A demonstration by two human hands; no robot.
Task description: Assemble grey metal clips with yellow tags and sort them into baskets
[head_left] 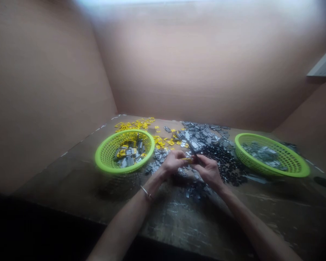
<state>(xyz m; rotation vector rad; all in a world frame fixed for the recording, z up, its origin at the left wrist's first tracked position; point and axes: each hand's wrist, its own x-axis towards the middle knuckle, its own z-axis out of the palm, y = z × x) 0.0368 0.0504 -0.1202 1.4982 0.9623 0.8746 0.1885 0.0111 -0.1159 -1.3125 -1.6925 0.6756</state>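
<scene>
Brown cardboard walls (206,65) enclose three sides of a worn, scuffed work table (163,217). Two lime-green plastic mesh baskets stand on the table, well apart: the left-side basket (105,156) holds mixed grey and yellow parts, and the right-side basket (296,163) holds grey parts. Between them lies a wide spread of loose grey parts (198,139), just beside a dense heap of small black pieces (222,163). Scattered yellow tabs (133,125) lie behind the left-side basket and run toward the grey spread.

The left hand (174,162) and right hand (206,170) meet low over the grey spread, between the baskets. Their fingers (184,156) close narrowly on a small yellow-and-dark part (190,158), its exact shape too small to tell. A thin metal bangle (146,193) circles the left wrist.
</scene>
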